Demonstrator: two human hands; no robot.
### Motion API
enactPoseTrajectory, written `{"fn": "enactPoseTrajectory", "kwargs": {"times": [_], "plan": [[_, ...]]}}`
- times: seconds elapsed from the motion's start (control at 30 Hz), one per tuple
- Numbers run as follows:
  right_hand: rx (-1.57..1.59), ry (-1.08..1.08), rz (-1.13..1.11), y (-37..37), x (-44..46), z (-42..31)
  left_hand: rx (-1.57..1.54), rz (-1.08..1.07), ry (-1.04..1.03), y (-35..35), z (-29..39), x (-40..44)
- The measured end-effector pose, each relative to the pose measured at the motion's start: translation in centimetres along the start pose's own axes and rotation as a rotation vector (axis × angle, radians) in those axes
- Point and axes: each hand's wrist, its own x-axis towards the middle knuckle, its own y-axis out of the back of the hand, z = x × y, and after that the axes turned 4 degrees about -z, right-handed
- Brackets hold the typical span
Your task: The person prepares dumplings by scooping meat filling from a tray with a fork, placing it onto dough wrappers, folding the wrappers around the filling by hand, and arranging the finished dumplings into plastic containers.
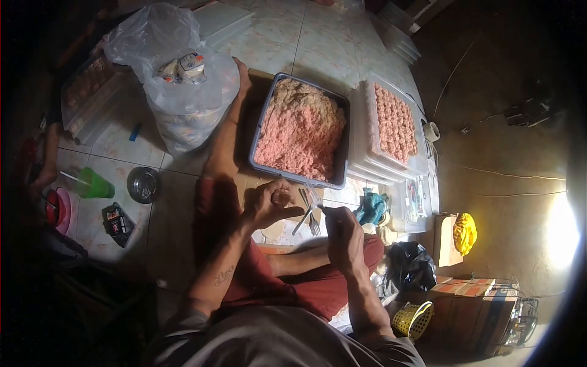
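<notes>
My left hand (269,205) cups a small round lump of brownish-pink mixture (281,197) in its curled fingers, thumb stretched out to the right. My right hand (343,235) is closed on a thin dark-handled utensil (322,208); its pale, shiny end is blurred, so its exact kind is unclear. Between the hands, a fork (314,225) and another metal utensil (301,221) lie low down. Just beyond both hands sits a dark grey tub (252,144) holding a large mass of crumbly pink and beige mixture (299,131).
Right of the tub, stacked clear plastic trays (365,156) carry rows of pink lumps (394,122). On the left stand a large plastic bag (183,116), a green cup (96,183) and a metal ashtray-like dish (143,185). Another person's arm (49,162) shows at far left.
</notes>
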Motion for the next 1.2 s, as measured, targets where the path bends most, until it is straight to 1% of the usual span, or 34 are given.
{"fn": "enactPoseTrajectory", "kwargs": {"times": [0.03,0.07,0.1,0.13,0.17,0.2,0.23,0.27,0.3,0.33,0.37,0.4,0.47,0.5,0.53,0.57,0.6,0.63,0.67,0.7,0.73,0.8,0.83,0.87,0.9,0.93,0.97,1.0,1.03,1.07,1.1,1.13,1.17,1.2], "plan": [[-0.019,0.08,-0.022,-0.7,0.2,0.7,0.243,-0.007,0.053,0.1,-0.5,0.2],[-0.04,0.158,-0.045,-1.8,0.4,2.2,0.239,-0.01,0.056,-0.4,-1.4,0.4],[-0.103,0.341,-0.05,-2.7,1.0,2.6,0.332,0.052,0.07,-1.1,-1.5,1.0],[-0.106,0.344,-0.046,-2.3,0.8,2.9,0.427,0.12,0.08,-1.4,-1.5,1.6],[-0.138,0.226,-0.061,-1.5,0.5,3.0,0.393,0.154,-0.053,-1.1,-1.5,0.9],[-0.166,0.1,-0.078,-0.5,0.1,2.0,0.392,0.16,-0.05,-0.4,-1.7,0.5],[-0.055,-0.005,-0.081,0.5,-0.1,0.5,0.219,0.039,0.004,0.5,-1.9,0.1],[0.022,-0.035,-0.018,0.8,-0.4,-0.2,0.131,-0.025,0.031,0.6,-2.1,0.0],[0.014,0.016,-0.009,0.1,-0.1,-0.1,0.045,-0.086,0.063,0.7,-2.3,-0.1],[0.004,0.062,-0.001,-0.8,0.1,0.5,0.201,-0.028,0.044,-0.1,-2.5,0.0],[-0.092,0.23,-0.097,-2.2,0.6,3.4,0.361,0.031,0.017,-0.8,-2.6,0.4],[-0.027,0.184,-0.104,-2.1,0.4,2.1,0.524,0.092,-0.018,-1.1,-2.6,1.0],[-0.089,0.139,-0.124,-0.3,0.0,1.2,0.449,0.117,0.112,-0.5,-0.1,0.5],[-0.042,-0.002,-0.122,0.7,-0.1,0.3,0.211,0.061,0.079,0.4,-0.9,-0.1],[-0.022,-0.087,-0.08,0.9,-0.1,-0.1,-0.025,-0.001,0.043,1.2,-1.8,-0.4],[-0.049,0.057,-0.068,0.2,0.4,0.7,0.17,-0.031,0.043,1.6,-3.2,-0.2],[-0.077,0.197,-0.059,-0.7,0.9,1.9,0.164,-0.04,0.048,1.0,-2.5,-0.2],[-0.107,0.221,-0.188,-0.9,1.5,2.6,0.265,0.018,0.066,0.2,-1.1,0.0],[-0.11,0.22,-0.18,-0.9,2.4,3.3,0.368,0.078,0.077,-0.3,-0.2,0.5],[-0.146,0.275,-0.117,-0.6,3.5,4.2,0.159,0.219,-0.121,-1.1,-1.8,0.7],[-0.183,0.328,-0.057,0.1,4.7,4.6,0.155,0.217,-0.126,-0.6,-4.0,0.8],[-0.392,0.266,0.044,2.1,7.5,4.8,0.328,0.074,0.042,1.2,-7.7,0.0],[-0.557,0.226,0.074,2.4,8.8,5.9,0.475,-0.061,0.351,1.7,-3.5,0.2],[-0.721,0.187,0.104,2.4,10.2,7.8,0.472,-0.064,0.347,1.3,-5.3,-0.3],[-0.812,0.148,0.02,2.2,11.6,10.1,0.536,0.117,0.109,0.5,-8.6,-1.3],[-0.815,0.149,0.023,1.4,12.4,13.6,0.592,0.3,-0.132,0.1,-10.5,-1.7],[-0.853,0.338,-0.03,0.4,13.2,17.4,0.464,0.209,0.21,-0.1,-7.2,-1.5],[-0.886,0.53,-0.085,-0.1,13.9,19.1,0.463,0.213,0.207,0.1,-7.3,-1.4],[-0.764,0.405,-0.207,0.4,13.4,13.9,0.513,0.2,0.143,0.4,-7.5,-1.4],[-0.764,0.409,-0.211,1.1,13.1,11.9,0.563,0.185,0.084,0.5,-7.7,-1.5],[-0.684,0.324,-0.201,1.4,13.0,10.6,0.563,0.19,0.087,0.7,-7.1,-1.3],[-0.604,0.238,-0.189,1.7,12.7,9.4,0.352,0.107,0.065,1.0,-5.9,-1.0],[-0.573,0.216,-0.146,2.1,12.3,8.4,0.141,0.024,0.041,1.2,-4.7,-0.5],[-0.571,0.218,-0.147,2.3,11.8,8.0,0.144,0.026,0.042,1.4,-3.7,-0.1]]}}
